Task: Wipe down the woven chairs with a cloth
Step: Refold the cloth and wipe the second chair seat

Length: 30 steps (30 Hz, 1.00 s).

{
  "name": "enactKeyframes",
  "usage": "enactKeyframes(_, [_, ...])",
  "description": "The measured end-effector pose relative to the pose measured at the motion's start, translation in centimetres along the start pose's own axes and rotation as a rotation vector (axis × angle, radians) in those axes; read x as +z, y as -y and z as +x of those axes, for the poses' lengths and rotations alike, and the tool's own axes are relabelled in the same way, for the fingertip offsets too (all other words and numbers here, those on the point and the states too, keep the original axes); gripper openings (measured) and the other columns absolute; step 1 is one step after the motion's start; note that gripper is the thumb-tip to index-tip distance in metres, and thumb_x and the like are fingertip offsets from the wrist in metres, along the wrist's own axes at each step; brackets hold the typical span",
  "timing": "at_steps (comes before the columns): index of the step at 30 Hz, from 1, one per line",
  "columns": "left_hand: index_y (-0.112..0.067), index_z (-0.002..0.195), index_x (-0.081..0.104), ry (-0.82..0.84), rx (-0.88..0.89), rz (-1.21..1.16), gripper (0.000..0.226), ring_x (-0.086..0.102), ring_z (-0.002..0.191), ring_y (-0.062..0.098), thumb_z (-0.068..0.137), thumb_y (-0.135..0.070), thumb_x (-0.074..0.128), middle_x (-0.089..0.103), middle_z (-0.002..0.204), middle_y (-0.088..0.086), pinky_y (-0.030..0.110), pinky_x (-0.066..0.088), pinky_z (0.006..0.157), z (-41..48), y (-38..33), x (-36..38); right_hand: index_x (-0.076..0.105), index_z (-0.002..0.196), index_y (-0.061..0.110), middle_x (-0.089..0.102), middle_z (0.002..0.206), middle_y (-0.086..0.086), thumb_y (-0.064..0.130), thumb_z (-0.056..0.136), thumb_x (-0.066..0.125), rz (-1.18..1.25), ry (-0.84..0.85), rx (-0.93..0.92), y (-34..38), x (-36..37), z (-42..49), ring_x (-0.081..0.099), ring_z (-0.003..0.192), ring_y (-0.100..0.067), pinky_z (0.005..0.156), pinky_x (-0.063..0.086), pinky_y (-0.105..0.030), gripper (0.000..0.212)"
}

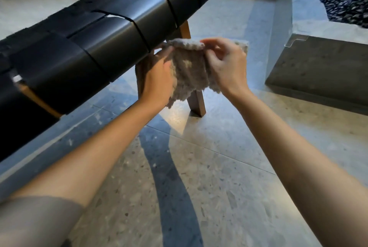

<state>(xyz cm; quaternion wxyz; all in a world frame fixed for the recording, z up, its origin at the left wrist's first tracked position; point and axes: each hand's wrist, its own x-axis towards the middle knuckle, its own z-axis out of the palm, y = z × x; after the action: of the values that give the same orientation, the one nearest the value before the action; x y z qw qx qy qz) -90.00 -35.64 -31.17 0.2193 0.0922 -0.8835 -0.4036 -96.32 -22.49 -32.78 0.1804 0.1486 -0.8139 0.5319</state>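
Both hands, left hand (157,79) and right hand (225,65), pinching cloth (189,71) beside woven chair (119,33)

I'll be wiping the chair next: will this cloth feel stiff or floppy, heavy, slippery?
Probably floppy: the cloth sags in folds between the left hand and right hand, its lower edge hanging limp. Likely light, as finger holds carry it. Its nubby texture should resist slipping.
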Motion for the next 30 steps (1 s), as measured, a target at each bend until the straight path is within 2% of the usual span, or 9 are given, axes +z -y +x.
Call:
enactKeyframes(4, [-0.007, 0.141, 0.039, -0.024, -0.154, -0.015, 0.039, 0.042, 0.11, 0.005, 0.102, -0.015, 0.038, 0.053, 0.131, 0.009, -0.005, 0.028, 0.073, 1.2, 0.1, 1.4, 0.066, 0.116, 0.01, 0.063, 0.106, 0.009, -0.006, 0.085, 0.046, 0.138, 0.039, -0.046, 0.6, 1.0, 2.5, 0.059, 0.101, -0.001, 0.098, 0.047, -0.023, 0.04])
enactKeyframes(8, [-0.017, 0.147, 0.031, -0.077, -0.077, 0.078, 0.046, 0.025, 0.14, 0.022, 0.102, -0.022, 0.04, 0.031, 0.152, 0.008, 0.025, 0.023, 0.108, 2.4, -0.3, 2.6, 0.043, 0.138, 0.003, 0.053, 0.135, -0.011, -0.007, 0.09, 0.045, 0.336, 0.134, 0.012, 0.4, 2.4, 4.1, 0.053, 0.124, -0.015, 0.108, 0.042, -0.033, 0.049])
enactKeyframes(12, [-0.023, 0.148, 0.03, -0.129, -0.04, -0.009, 0.053, 0.012, 0.145, 0.03, 0.098, -0.017, 0.048, 0.02, 0.156, 0.014, 0.047, 0.017, 0.117, 4.0, 1.0, 4.8, 0.023, 0.147, 0.008, 0.039, 0.149, -0.014, 0.008, 0.097, 0.048, 0.462, 0.245, 0.06, -0.4, 3.8, 4.4, 0.04, 0.137, -0.019, 0.109, 0.041, -0.042, 0.056])
enactKeyframes(14, [-0.021, 0.148, 0.03, -0.155, -0.015, -0.08, 0.058, 0.014, 0.144, 0.028, 0.095, -0.011, 0.051, 0.019, 0.155, 0.017, 0.041, 0.022, 0.117, 4.3, 1.7, 5.7, 0.028, 0.147, 0.01, 0.04, 0.149, -0.01, 0.008, 0.095, 0.046, 0.452, 0.271, 0.027, -0.9, 4.1, 4.7, 0.039, 0.137, -0.018, 0.11, 0.038, -0.043, 0.055])
enactKeyframes(17, [-0.009, 0.147, 0.029, -0.269, 0.069, -0.073, 0.058, 0.021, 0.139, 0.022, 0.093, -0.003, 0.051, 0.022, 0.153, 0.019, 0.0, 0.011, 0.103, 4.2, 1.9, 6.7, 0.034, 0.147, 0.016, 0.049, 0.143, -0.004, 0.015, 0.089, 0.043, 0.406, 0.266, -0.004, -1.1, 4.5, 4.8, 0.047, 0.13, -0.019, 0.106, 0.041, -0.047, 0.059])
enactKeyframes(19, [-0.004, 0.145, 0.032, -0.322, 0.122, -0.038, 0.056, 0.03, 0.133, 0.022, 0.092, -0.003, 0.05, 0.031, 0.151, 0.02, -0.007, 0.007, 0.093, 4.2, 2.0, 7.1, 0.037, 0.147, 0.018, 0.053, 0.14, -0.002, 0.015, 0.09, 0.043, 0.359, 0.236, -0.004, -1.7, 4.9, 4.8, 0.052, 0.125, -0.017, 0.103, 0.044, -0.042, 0.058])
enactKeyframes(23, [-0.01, 0.146, 0.034, -0.308, 0.11, 0.01, 0.058, 0.04, 0.13, 0.025, 0.09, -0.006, 0.051, 0.042, 0.146, 0.015, 0.009, 0.023, 0.103, 3.1, 2.5, 7.9, 0.043, 0.144, 0.018, 0.06, 0.133, 0.0, 0.005, 0.091, 0.042, 0.306, 0.216, 0.028, -3.7, 5.1, 3.4, 0.056, 0.112, -0.006, 0.095, 0.044, -0.018, 0.054])
enactKeyframes(28, [-0.01, 0.145, 0.037, -0.227, 0.224, 0.379, 0.067, 0.04, 0.128, 0.032, 0.084, -0.002, 0.063, 0.045, 0.143, 0.015, 0.035, 0.033, 0.105, 0.3, 4.9, 8.5, 0.047, 0.142, 0.023, 0.068, 0.114, -0.005, 0.004, 0.094, 0.044, 0.249, 0.256, 0.139, -7.2, 5.1, 0.5, 0.061, 0.096, -0.008, 0.086, 0.048, -0.023, 0.051])
enactKeyframes(30, [-0.014, 0.147, 0.032, -0.182, 0.268, 0.561, 0.073, 0.036, 0.132, 0.03, 0.082, 0.0, 0.062, 0.042, 0.145, 0.011, 0.039, 0.04, 0.101, -0.6, 5.6, 8.5, 0.049, 0.14, 0.024, 0.068, 0.108, 0.001, 0.002, 0.094, 0.043, 0.241, 0.279, 0.162, -7.9, 4.8, -0.4, 0.06, 0.09, 0.0, 0.079, 0.046, -0.013, 0.051])
